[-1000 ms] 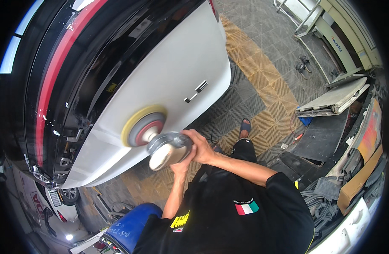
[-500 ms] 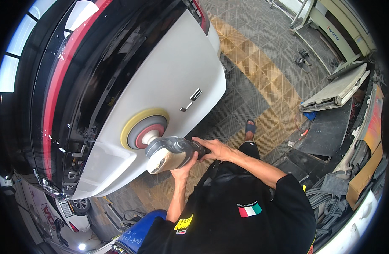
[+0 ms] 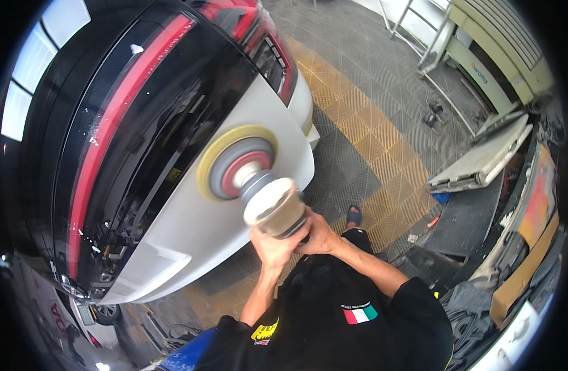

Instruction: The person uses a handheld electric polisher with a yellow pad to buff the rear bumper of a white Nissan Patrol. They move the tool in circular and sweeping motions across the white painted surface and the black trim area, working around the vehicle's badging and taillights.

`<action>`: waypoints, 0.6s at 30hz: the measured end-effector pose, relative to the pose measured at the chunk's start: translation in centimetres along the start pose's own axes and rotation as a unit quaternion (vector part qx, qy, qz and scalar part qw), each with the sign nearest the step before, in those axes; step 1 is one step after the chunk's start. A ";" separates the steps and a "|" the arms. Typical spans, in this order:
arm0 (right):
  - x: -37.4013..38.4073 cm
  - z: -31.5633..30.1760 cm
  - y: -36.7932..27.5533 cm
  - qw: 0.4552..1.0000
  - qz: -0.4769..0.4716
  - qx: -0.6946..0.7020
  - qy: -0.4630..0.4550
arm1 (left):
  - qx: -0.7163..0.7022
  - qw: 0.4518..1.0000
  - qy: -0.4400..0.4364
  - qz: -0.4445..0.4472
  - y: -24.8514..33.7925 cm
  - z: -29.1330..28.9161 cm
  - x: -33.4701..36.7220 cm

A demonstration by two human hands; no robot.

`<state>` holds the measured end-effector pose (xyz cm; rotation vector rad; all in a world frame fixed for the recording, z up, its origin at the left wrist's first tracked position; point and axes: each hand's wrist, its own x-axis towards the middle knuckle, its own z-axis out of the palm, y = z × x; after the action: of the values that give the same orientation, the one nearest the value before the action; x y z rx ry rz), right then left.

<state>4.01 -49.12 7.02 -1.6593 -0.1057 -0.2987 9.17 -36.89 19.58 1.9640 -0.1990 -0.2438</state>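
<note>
A polisher [image 3: 273,201] with a dark and pale body is gripped in both my hands. Its round yellow-edged pad [image 3: 208,166], with grey and red rings behind it, lies against or very close to the white lower panel of a car's tailgate [image 3: 191,232]. My left hand [image 3: 273,248] closes around the tool from the left and below. On the right side, my right hand [image 3: 319,236] is wrapped round its rear end. The tool's body hides parts of the fingers, and it is blurred by motion.
Black trim and a red light strip [image 3: 124,102] run above the white panel. A blue drum [image 3: 188,353] stands at lower left, near another white car [image 3: 80,312]. Loose panels [image 3: 482,154], coiled hoses and cardboard [image 3: 524,275] lie along the right. Sandals [image 3: 433,114] rest on the tiled floor.
The polisher has moved up and to the right across the view, its pad now nearer the panel's upper edge. Both hands moved with it, and the head view has shifted slightly.
</note>
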 end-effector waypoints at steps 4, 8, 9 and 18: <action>0.5 -2.4 -0.6 0.996 0.085 0.018 0.032 | 0.023 1.000 0.008 -0.017 0.3 3.4 0.1; 0.4 -2.5 2.3 0.997 0.072 0.031 0.013 | 0.041 0.998 0.050 -0.001 -1.1 4.4 0.4; 0.4 -2.4 3.3 0.996 0.074 0.044 0.008 | 0.058 0.997 0.059 0.003 -0.7 4.5 0.8; 2.4 -5.0 1.7 0.989 0.044 0.047 0.135 | 0.180 0.984 0.012 0.008 0.2 9.2 4.5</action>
<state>6.06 -54.49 6.44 -1.5102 0.1549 -0.4409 11.12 -46.24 15.86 2.3222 -0.2583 -0.1820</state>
